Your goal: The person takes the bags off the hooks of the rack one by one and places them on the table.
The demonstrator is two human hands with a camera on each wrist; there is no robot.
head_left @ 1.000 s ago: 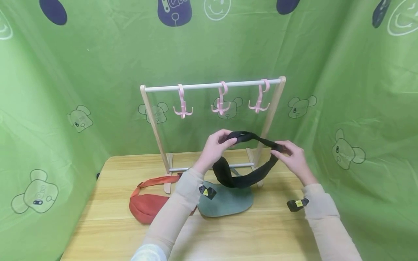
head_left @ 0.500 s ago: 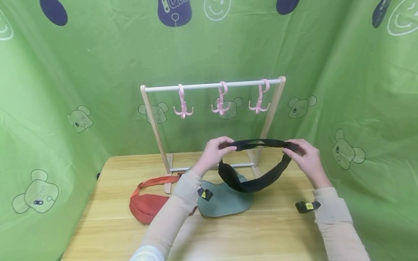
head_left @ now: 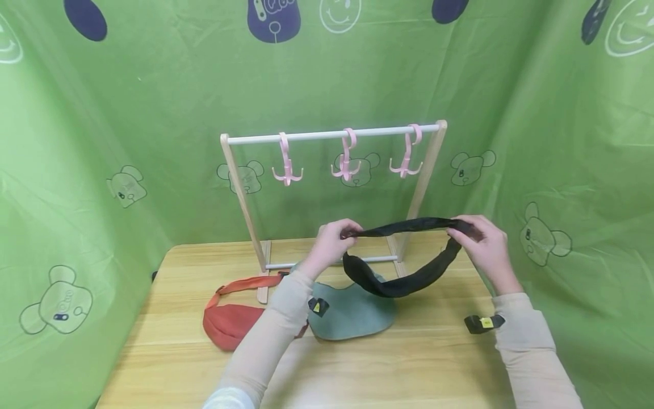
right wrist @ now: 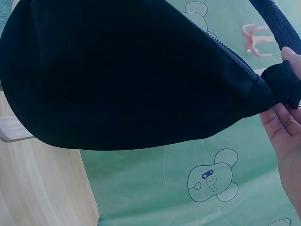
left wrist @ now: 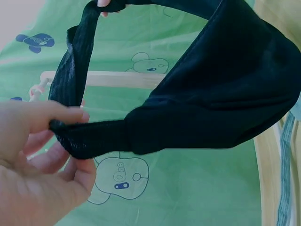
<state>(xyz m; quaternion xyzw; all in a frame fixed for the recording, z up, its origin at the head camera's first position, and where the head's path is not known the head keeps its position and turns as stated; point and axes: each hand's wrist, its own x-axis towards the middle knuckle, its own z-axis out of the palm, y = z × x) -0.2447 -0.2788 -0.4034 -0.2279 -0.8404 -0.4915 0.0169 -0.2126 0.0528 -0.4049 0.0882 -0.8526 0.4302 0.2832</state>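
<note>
A black zippered waist bag [head_left: 403, 286] hangs in the air between my hands, its strap [head_left: 409, 226] spread into a loop. My left hand [head_left: 329, 245] pinches the strap near one end of the bag. At the opposite side my right hand [head_left: 485, 247] grips the strap, close to where it meets the bag. In the right wrist view the bag body [right wrist: 122, 84] shows a zipper [right wrist: 233, 55] along its upper edge. Below it on the table lies a teal bag [head_left: 352, 318], and a red bag [head_left: 232, 326] lies to its left, partly hidden by my left forearm.
A rack with wooden legs [head_left: 242, 207] and a white top bar [head_left: 317, 135] stands at the back of the wooden table [head_left: 398, 375]. Three pink hooks [head_left: 346, 165] hang along that bar. Green printed cloth [head_left: 168, 102] encloses the table behind and at both sides.
My right hand has moved right and my left hand slightly left and down, so the strap is stretched wider. The bags on the table have stayed put.
</note>
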